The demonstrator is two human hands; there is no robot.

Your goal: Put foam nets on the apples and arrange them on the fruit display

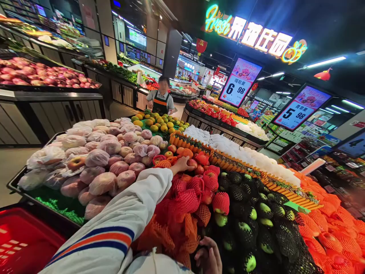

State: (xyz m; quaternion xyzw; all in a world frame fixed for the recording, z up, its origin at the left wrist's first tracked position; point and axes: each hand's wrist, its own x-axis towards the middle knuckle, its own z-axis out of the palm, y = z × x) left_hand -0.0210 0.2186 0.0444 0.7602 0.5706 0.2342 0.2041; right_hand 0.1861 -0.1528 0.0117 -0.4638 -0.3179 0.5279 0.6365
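My left arm, in a white sleeve with blue and orange stripes, reaches across the fruit display. My left hand (pixel 181 165) is closed round a red apple (pixel 192 164) near the back of the red apple section. About it lie apples in pink foam nets (pixel 211 179) and loose orange foam nets (pixel 164 232). At the bottom edge, my right hand (pixel 210 255) is half curled with its fingers apart and nothing visible in it. It is beside the orange nets and the green apples in black nets (pixel 244 226).
Plastic-wrapped apples (pixel 99 182) fill the left side, with yellow-green mangoes (pixel 155 122) behind. Orange-netted fruit (pixel 330 228) lies right, past an orange divider (pixel 273 179). A red basket (pixel 25 243) stands lower left. A person in an apron (pixel 161 102) is behind the display.
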